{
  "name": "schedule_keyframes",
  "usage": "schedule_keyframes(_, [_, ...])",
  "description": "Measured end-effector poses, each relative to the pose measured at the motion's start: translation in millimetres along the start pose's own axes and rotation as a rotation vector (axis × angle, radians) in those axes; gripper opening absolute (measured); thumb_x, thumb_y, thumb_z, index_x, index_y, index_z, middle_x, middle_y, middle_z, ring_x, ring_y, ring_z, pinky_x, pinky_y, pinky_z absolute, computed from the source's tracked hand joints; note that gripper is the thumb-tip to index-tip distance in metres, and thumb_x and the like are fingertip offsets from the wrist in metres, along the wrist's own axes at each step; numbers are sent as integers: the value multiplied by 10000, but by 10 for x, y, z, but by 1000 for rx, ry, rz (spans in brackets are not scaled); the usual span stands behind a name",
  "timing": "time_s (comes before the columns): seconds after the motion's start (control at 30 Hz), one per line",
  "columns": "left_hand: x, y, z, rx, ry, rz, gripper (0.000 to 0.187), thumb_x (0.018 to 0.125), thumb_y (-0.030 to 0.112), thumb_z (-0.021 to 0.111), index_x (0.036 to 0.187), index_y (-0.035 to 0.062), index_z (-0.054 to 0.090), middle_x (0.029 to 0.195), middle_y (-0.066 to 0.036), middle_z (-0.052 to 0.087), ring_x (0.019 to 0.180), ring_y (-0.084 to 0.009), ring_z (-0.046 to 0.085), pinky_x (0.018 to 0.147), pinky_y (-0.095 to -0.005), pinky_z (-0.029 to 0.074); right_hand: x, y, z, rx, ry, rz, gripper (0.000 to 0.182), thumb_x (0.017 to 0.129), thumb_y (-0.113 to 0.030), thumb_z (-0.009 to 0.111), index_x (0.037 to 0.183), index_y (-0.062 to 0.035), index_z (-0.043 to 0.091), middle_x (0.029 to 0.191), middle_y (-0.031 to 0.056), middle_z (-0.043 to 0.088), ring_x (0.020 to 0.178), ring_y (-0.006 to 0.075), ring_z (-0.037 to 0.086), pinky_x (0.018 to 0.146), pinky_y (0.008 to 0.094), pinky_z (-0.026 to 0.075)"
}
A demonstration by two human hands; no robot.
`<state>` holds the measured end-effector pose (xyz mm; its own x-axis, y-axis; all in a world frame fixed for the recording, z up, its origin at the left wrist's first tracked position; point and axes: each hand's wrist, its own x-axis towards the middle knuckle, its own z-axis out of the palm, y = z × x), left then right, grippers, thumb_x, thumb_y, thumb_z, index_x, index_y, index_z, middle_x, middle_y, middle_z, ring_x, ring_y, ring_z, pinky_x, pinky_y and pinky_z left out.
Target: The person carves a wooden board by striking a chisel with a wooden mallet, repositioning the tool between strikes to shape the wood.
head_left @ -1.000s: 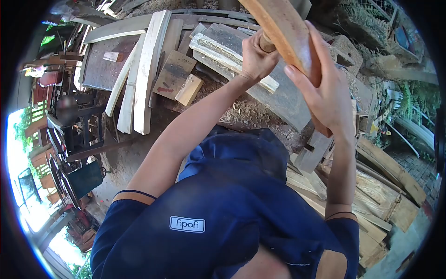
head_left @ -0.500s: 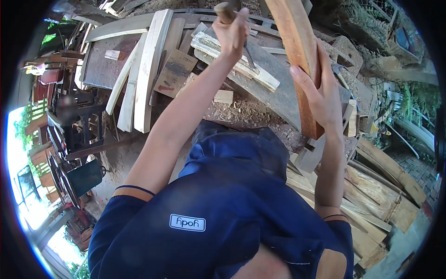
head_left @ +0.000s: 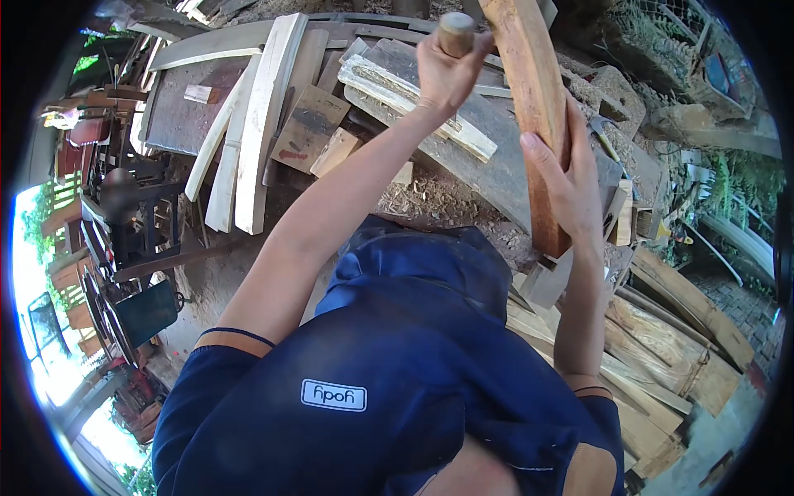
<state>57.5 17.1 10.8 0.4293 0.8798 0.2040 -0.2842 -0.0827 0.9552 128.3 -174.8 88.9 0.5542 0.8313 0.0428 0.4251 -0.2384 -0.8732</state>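
My left hand is closed around the wooden handle of a chisel, its round butt facing up at me. The hand hides most of the blade. Below it lies a pale, narrow wood strip with a rough groove cut along it, resting on a wide grey board. On the right, my right hand grips a thick, curved reddish-brown timber, thumb on the near face and fingers behind. The timber stands slanted beside the grey board, its upper end close to my left hand.
Long pale planks lie to the left, near a square board with a red mark. Wood shavings cover the surface in front of me. More timber is stacked at lower right. A hammer-like tool lies beyond my right hand.
My left hand has moved right with the chisel, closer to the curved timber, and its handle now points more toward me. The timber and my right hand have shifted only slightly.
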Motion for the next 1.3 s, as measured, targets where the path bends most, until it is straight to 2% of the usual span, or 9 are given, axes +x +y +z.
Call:
schedule_keyframes(0.23, [-215, 15, 244, 171, -89, 51, 167, 830, 162, 768, 895, 32, 685, 841, -40, 713, 760, -78, 640, 694, -272, 535, 299, -639, -244, 133, 225, -344, 661, 934, -327, 615, 1451, 12, 382, 1282, 195, 567, 1131, 260, 587, 994, 382, 445])
schedule_keyframes(0.3, [-264, -24, 256, 153, -104, 77, 188, 793, 148, 778, 920, 37, 696, 843, -76, 723, 786, -96, 671, 731, -291, 549, 348, -580, -229, 124, 195, -351, 698, 923, -361, 637, 1459, 4, 380, 1306, 210, 568, 1142, 286, 600, 992, 392, 449])
schedule_keyframes(0.37, [-308, -56, 252, 149, -168, 209, 255, 756, 160, 788, 945, 23, 687, 819, -110, 709, 751, -157, 693, 737, -301, 549, 332, -476, -181, -351, -65, -184, 789, 865, -443, 692, 1485, -78, 369, 1303, 227, 595, 1138, 305, 636, 968, 401, 486])
schedule_keyframes(0.5, [-287, -88, 274, 139, -139, 235, 264, 741, 194, 786, 873, 20, 638, 746, -111, 664, 640, -241, 621, 671, -329, 520, 377, -492, -288, -285, 33, -434, 758, 868, -367, 711, 1478, -64, 380, 1222, 232, 642, 1079, 324, 664, 925, 400, 505])
schedule_keyframes(0.57, [-315, -140, 256, 130, -152, 164, 267, 741, 200, 788, 848, 25, 618, 730, -108, 646, 627, -184, 593, 650, -337, 504, 320, -640, -266, -167, 21, -306, 823, 879, -464, 667, 1487, -8, 352, 1377, 232, 535, 1204, 336, 588, 1013, 415, 454])
schedule_keyframes(0.77, [-283, 4, 118, -2, -168, 101, 206, 770, 120, 763, 917, 13, 665, 830, -50, 723, 812, -129, 683, 747, -305, 536, 286, -486, -146, -247, -115, -194, 742, 867, -405, 693, 1477, -110, 388, 1205, 261, 642, 1108, 407, 642, 926, 428, 504])
schedule_keyframes(0.9, [110, 2, -213, -85, -8, -127, 170, 819, 125, 780, 872, 23, 653, 772, -20, 683, 711, -73, 612, 660, -272, 515, 202, -209, -52, -109, -15, -141, 768, 875, -448, 677, 1477, -74, 383, 1265, 247, 614, 1179, 372, 611, 989, 422, 467])
schedule_keyframes(0.97, [341, -212, -360, -119, 179, -84, 246, 835, 136, 730, 678, 102, 543, 548, -12, 551, 427, -103, 489, 413, -255, 398, 133, -136, -19, -62, -12, -128, 774, 876, -451, 676, 1475, -57, 381, 1291, 240, 596, 1197, 354, 598, 1004, 418, 456])
schedule_keyframes(1.3, [50, -18, -39, -18, 49, 19, 229, 842, 201, 783, 803, 43, 621, 659, -9, 618, 562, -70, 546, 526, -244, 443, 11, -39, -40, 22, 24, 9, 807, 866, -442, 695, 1485, -44, 363, 1333, 226, 563, 1212, 311, 580, 1013, 409, 447])
